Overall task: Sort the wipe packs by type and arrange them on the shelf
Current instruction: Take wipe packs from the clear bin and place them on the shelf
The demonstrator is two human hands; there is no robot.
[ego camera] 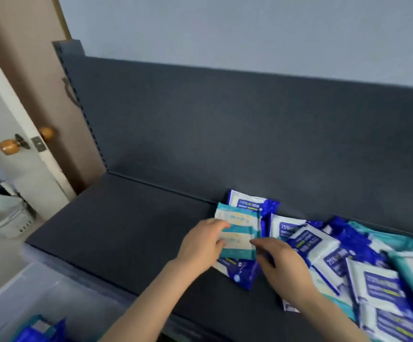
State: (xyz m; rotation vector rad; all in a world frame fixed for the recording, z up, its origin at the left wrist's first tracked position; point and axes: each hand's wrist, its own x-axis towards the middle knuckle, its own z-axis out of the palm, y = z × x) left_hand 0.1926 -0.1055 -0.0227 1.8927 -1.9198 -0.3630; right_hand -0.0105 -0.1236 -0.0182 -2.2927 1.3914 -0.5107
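Note:
A dark grey shelf [116, 233] holds a loose heap of wipe packs on its right half. Several are blue and white packs [311, 245], and teal and white packs [408, 257] lie among them at the far right. My left hand [200, 245] grips a teal and white pack [238, 243] by its left edge, thumb on top, just above a blue pack [240, 272]. A second teal pack [237, 217] lies right behind the held one. My right hand [282, 265] hovers at the held pack's right edge with its fingers loosely spread.
A clear plastic bin [27, 299] below the shelf's front left edge holds more packs at its bottom. An open door [25, 154] with wooden knobs stands at the left. The shelf's dark back panel [249, 134] rises behind the heap.

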